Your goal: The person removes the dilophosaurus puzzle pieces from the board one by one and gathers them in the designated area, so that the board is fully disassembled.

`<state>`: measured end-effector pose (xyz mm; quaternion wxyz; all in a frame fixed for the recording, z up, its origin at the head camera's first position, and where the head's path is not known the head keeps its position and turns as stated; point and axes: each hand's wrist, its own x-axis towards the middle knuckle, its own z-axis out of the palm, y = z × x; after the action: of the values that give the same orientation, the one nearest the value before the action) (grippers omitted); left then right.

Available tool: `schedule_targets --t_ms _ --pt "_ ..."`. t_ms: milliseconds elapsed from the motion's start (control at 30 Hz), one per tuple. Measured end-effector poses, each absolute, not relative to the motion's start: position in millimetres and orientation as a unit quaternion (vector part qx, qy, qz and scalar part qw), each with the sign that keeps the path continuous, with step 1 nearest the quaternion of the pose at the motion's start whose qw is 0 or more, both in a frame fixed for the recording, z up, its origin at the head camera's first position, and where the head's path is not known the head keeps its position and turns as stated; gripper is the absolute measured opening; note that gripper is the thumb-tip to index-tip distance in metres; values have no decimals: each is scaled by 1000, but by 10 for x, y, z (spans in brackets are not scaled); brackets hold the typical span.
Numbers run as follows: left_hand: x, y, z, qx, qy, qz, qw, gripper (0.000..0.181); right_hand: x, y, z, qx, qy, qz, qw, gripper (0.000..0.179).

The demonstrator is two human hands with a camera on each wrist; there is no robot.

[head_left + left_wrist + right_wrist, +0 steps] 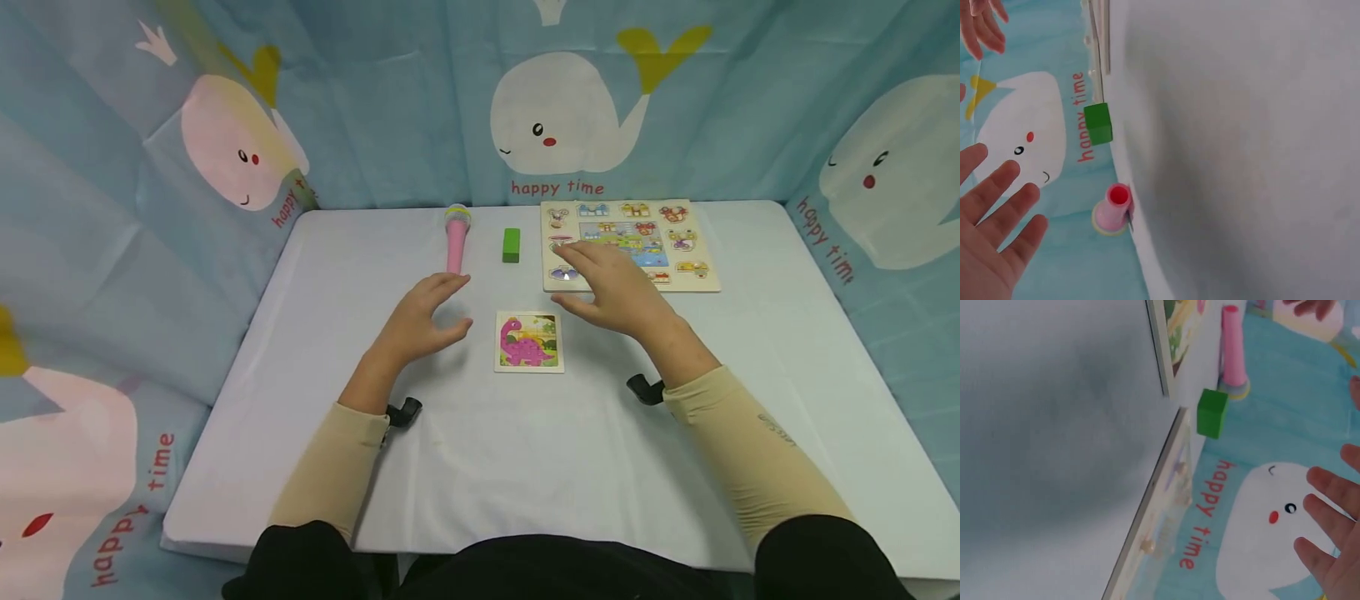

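Both hands hover over the white table with nothing in them. My left hand [422, 322] is nearest the pink toy microphone [456, 240], its fingers spread in the left wrist view. My right hand [619, 288] hangs over the front left part of a wooden peg puzzle board [705, 281] and hides some of its pieces. Between the hands lies a small square jigsaw [529, 341] picturing a pink dinosaur. Behind it stands a green block [512, 246], between the microphone and the board; the right wrist view also shows this green block [1212, 413].
The table [540, 467] has a white cover. A blue curtain [420, 108] printed with whales rises along its back and sides. Black wrist cameras [405, 412] sit at both wrists. The person's dark clothing is at the table's front edge.
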<state>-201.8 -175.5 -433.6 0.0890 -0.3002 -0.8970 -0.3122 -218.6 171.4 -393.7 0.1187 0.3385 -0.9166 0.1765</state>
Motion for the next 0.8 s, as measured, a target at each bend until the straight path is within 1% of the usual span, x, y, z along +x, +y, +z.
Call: schedule_targets --t_ms 300,500,633,800 --pt "-2014 -1662 -4477 -266 -903 -337 -7 66 -2170 1482 -4064 343 -925 155 54 68" --pt "-2039 -1598 -4581 -260 -879 -389 -84 67 -2181 1278 -4140 334 -930 147 -31 64" --pt "-2052 -1554 -4642 -273 -870 -397 -105 68 -2189 1170 -4201 321 -931 154 -82 58" --pt "-2061 -1495 -4739 -283 -881 -366 -105 67 -2214 1062 -4281 314 -932 143 -112 51"
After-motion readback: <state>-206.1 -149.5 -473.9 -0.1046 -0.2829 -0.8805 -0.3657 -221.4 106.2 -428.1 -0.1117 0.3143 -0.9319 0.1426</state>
